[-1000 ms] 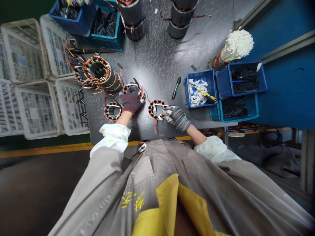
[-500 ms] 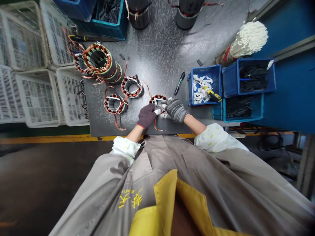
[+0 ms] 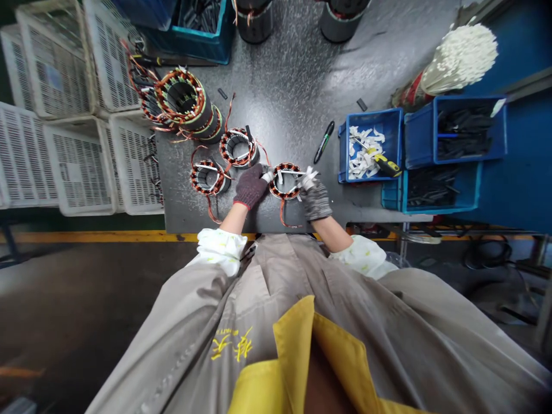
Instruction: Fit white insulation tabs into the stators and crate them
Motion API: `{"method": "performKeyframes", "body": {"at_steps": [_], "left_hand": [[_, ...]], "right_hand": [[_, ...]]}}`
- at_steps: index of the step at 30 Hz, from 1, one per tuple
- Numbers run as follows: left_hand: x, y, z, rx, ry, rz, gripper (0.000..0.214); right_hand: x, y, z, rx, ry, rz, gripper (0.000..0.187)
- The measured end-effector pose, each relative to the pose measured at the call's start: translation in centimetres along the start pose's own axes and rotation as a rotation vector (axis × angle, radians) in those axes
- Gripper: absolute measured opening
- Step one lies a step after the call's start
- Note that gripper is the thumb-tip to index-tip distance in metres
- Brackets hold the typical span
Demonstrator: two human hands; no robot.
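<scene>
In front of me a short motor stator with copper windings and a loose copper lead stands on the metal table. My left hand, in a dark purple knit glove with white on a fingertip, is closed at the stator's left rim. My right hand, in a grey knit glove with white fingertips, pinches the end of a thin white strip at the stator's upper right rim. Left of my left hand stand two similar stators, one wound stator nearer me and another stator behind it.
A marker pen lies right of centre. Beyond it a blue bin holds white scraps and a yellow-handled tool, with bins of black pieces beside it. Taller stators stand at left near white crates. A white bundle lies at back right.
My hands have moved apart from over the stator to its two sides, uncovering its ring. The whole view has shifted slightly, moving the table's things rightward.
</scene>
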State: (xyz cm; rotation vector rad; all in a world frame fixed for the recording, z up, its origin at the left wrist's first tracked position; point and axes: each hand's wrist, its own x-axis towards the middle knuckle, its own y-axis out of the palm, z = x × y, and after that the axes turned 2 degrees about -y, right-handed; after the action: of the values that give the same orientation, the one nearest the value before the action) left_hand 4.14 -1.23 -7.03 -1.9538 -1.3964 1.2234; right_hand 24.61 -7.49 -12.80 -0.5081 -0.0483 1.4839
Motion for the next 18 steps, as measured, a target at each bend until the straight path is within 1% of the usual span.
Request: {"method": "performKeyframes", "body": {"at_steps": [2,3,4,5,6,7,8,10,11,13,15,16,18], "left_hand": [[-0.9,1.0,-1.1,0.065,0.021,-0.086,0.032],[-1.3,1.6,-1.8,0.101,0.041,-0.139,0.041],[-1.5,2.3,-2.5,0.137,0.068,-0.182,0.051],[-1.5,3.1,-3.2,0.170,0.099,-0.207,0.059],[-1.3,3.7,-3.7,0.194,0.127,-0.211,0.062],[-1.0,4.2,-4.1,0.205,0.148,-0.197,0.060],[-0.5,4.4,-4.3,0.200,0.157,-0.176,0.055],[0.5,4.2,-3.7,0.119,0.148,-0.157,0.048],[0.9,3.9,-2.9,0.035,0.132,-0.171,0.045],[1.4,3.0,-1.0,-0.176,0.091,-0.232,0.041],[1.5,2.6,1.0,-0.350,0.044,-0.263,0.044],[1.5,2.8,1.9,-0.396,0.027,-0.239,0.048],[1.3,3.6,3.1,-0.383,0.030,-0.155,0.056]], "right_hand": [[0.5,-0.9,0.4,0.225,0.058,-0.071,0.061],[0.8,-1.4,0.6,0.312,0.070,-0.084,0.060],[1.0,-1.9,0.8,0.363,0.074,-0.093,0.059],[1.2,-2.4,0.9,0.366,0.063,-0.100,0.058],[1.3,-2.9,0.9,0.350,0.042,-0.115,0.057],[1.5,-3.3,1.0,0.293,0.006,-0.132,0.056],[1.6,-3.6,1.0,0.190,-0.045,-0.145,0.055],[1.9,-4.0,1.0,-0.102,-0.159,-0.133,0.049],[2.1,-4.1,1.1,-0.260,-0.205,-0.094,0.044],[2.7,-3.8,1.7,-0.526,-0.262,0.027,0.038],[3.6,-3.0,2.7,-0.682,-0.305,0.164,0.037],[4.1,-2.5,3.4,-0.724,-0.328,0.223,0.041],[5.2,-1.3,4.6,-0.766,-0.374,0.324,0.045]]}}
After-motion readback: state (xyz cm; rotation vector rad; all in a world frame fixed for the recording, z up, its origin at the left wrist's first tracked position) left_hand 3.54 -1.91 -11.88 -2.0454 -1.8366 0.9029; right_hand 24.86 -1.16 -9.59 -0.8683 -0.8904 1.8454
